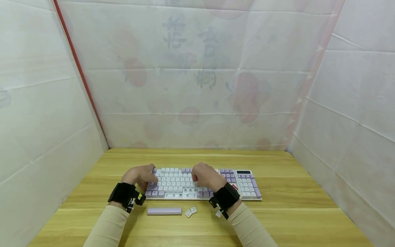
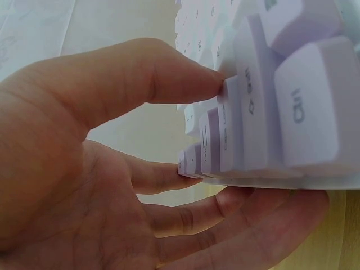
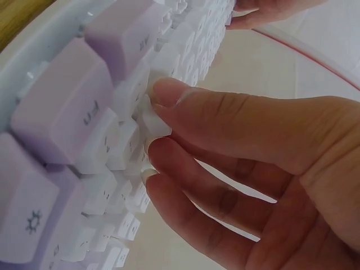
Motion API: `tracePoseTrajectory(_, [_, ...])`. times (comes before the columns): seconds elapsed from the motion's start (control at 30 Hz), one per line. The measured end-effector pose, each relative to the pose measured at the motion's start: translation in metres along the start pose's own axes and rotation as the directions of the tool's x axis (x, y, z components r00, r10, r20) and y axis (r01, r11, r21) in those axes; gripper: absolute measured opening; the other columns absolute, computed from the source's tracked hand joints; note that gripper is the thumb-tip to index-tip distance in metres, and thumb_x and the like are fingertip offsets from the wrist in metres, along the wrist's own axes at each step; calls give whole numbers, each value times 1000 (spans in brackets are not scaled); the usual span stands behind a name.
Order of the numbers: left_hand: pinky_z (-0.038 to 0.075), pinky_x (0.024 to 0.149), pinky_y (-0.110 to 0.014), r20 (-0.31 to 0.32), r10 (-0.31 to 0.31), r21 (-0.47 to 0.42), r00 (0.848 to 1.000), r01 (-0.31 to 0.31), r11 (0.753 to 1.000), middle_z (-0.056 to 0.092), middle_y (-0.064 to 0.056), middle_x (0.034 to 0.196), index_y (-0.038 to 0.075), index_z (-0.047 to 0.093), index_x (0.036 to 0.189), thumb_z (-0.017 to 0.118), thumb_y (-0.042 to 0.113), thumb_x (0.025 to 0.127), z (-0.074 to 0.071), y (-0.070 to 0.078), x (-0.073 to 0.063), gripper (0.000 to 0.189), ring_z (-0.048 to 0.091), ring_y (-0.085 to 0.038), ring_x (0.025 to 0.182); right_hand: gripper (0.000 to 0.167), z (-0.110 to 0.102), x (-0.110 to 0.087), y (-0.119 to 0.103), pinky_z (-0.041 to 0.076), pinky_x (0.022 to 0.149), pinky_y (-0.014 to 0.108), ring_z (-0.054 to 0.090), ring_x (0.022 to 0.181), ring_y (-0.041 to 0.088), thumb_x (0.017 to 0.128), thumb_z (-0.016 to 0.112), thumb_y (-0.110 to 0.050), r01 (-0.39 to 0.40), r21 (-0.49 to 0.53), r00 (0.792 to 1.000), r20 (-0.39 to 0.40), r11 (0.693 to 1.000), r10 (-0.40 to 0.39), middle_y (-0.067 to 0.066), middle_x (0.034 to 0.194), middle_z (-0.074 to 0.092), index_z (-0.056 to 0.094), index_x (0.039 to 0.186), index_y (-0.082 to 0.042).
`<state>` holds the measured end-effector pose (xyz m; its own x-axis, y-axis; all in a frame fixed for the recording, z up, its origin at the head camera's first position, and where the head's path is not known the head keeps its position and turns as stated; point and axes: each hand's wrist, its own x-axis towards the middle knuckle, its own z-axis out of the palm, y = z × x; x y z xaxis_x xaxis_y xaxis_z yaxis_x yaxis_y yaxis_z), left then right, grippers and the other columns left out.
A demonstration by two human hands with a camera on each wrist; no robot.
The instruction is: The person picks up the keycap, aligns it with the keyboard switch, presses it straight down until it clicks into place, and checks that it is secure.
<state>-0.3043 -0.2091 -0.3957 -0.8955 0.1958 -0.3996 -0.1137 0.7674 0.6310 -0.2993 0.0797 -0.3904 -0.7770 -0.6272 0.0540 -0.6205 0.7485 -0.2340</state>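
While the white-and-lavender keyboard is lying across the middle of the wooden surface, its frame is carrying many keycaps, and some bare switches are showing in the bottom row. The left hand is holding the keyboard at its left end: the thumb is touching the Caps Lock key, and the other fingers, a little spread, are lying along the outer edge. With thumb and bent fingers, the right hand is pinching a white keycap among the lower rows. In front of the keyboard, the long lavender spacebar is lying flat; two loose white keycaps are resting near its right end, and a small white piece is showing beside the black right wristband.
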Motion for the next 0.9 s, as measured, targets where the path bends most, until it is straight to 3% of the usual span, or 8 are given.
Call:
tracePoseTrajectory(0.13, [66,74,-46,-1,0,6,1000,0,1000,56,-28,131,-6,30,153,71,13,87,0,-1,1,79,66,-28,94,26,1,1,0,29,61,23,35,67,11,79,74,12,19,-6,1000,-14,1000,-19,-3,71,50,66,69,-10])
tracePoseTrajectory(0.3, [65,75,-46,0,5,8,1000,-5,1000,55,-28,132,-7,29,153,71,14,88,0,-1,1,80,65,-28,96,21,3,2,1,39,60,20,44,66,9,79,76,12,22,-7,1000,-20,1000,-22,0,76,65,73,75,-9])
tracePoseTrajectory(0.67, [66,75,-46,7,6,-2,1000,-6,1000,57,-28,129,-7,28,154,70,13,87,-1,-1,0,81,66,-28,94,26,5,4,0,48,65,19,54,72,8,76,73,17,54,12,998,-28,998,-54,1,83,71,76,79,-9])
tracePoseTrajectory(0.9, [66,76,-45,9,5,6,1000,-6,1000,57,-27,128,-7,29,152,70,14,88,-1,0,1,79,66,-29,95,28,3,3,0,39,65,21,44,72,9,76,70,20,60,34,998,-21,998,-59,0,80,64,74,78,-7])
